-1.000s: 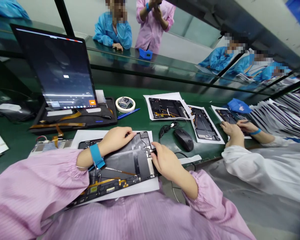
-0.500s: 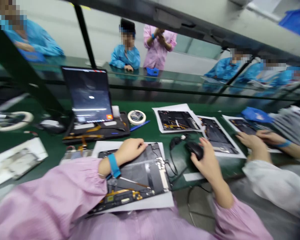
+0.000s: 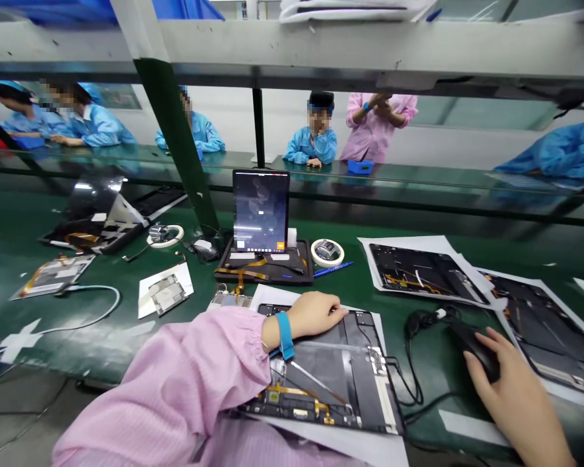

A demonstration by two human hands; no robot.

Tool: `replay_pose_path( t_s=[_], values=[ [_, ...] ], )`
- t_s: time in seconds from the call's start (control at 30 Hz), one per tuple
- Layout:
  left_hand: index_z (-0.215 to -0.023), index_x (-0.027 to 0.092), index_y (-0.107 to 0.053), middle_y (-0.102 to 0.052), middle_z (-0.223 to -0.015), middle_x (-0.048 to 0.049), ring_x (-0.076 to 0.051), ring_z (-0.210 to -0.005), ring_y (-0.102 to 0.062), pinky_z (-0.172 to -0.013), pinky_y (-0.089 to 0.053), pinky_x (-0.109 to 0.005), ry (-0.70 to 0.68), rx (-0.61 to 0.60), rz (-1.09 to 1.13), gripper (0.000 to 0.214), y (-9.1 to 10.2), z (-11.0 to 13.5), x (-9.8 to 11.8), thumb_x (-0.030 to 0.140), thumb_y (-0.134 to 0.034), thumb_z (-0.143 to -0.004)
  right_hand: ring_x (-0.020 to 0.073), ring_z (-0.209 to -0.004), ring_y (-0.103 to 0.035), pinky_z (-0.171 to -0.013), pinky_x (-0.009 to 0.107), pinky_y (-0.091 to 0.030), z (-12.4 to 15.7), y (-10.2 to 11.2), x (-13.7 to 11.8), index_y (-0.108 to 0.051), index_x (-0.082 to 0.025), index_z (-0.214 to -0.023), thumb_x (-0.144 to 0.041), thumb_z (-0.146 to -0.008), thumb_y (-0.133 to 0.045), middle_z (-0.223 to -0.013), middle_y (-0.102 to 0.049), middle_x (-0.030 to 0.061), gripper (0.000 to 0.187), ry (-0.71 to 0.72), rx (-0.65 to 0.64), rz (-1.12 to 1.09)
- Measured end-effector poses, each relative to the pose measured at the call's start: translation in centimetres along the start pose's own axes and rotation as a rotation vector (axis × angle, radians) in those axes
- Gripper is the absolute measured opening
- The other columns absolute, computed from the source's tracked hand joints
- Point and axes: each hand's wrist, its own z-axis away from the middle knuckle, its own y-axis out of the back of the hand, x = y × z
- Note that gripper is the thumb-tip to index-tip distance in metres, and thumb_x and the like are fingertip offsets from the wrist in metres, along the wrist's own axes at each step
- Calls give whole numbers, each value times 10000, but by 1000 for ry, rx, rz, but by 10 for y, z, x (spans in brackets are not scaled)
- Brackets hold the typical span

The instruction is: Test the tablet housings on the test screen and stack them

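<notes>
An opened tablet chassis [image 3: 335, 376] lies on white paper in front of me, its black inside, gold flex cables and boards exposed. My left hand [image 3: 316, 312] rests on its upper left part with fingers curled and pressed down; a blue wrist strap [image 3: 285, 335] circles that wrist. My right hand [image 3: 511, 389] lies over a black computer mouse [image 3: 474, 347] to the right, fingers wrapped on it. The mouse cable [image 3: 413, 383] loops between mouse and chassis.
A lit tablet screen [image 3: 261, 209] stands upright on a black tray [image 3: 272, 267] beyond the chassis. Tape rolls [image 3: 327, 251], a blue pen [image 3: 333, 268], more open chassis on paper [image 3: 418, 266] and loose boards [image 3: 165, 293] lie on the green bench. People in blue and pink coats stand behind.
My right hand left the chassis edge and moved right onto the mouse. My head turned left and up, so the bench's left side now shows. The left hand stayed put.
</notes>
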Motion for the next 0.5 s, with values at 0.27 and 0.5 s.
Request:
replay_pose_path(
  t_s=[0.27, 0.5],
  values=[
    [-813, 210, -642, -702, -803, -39, -201, -762, -642, -597, -389, -280, 0, -2, -13, 378, 1, 1, 0, 483, -402, -916, 387, -1132, -551, -949, 537, -448, 1, -2, 1, -433, -125, -1296, -508, -817, -418, -1306, -514, 201, 613, -6, 24, 12],
    [-826, 214, -645, -699, -797, -35, -190, -747, -636, -593, -386, -276, 3, -6, -6, 383, 1, 1, 1, 488, -394, -920, 355, -1119, -566, -976, 506, -442, 0, 1, -7, -440, -133, -1304, -472, -828, -429, -1294, -529, 185, 584, 75, -13, 0]
  ],
)
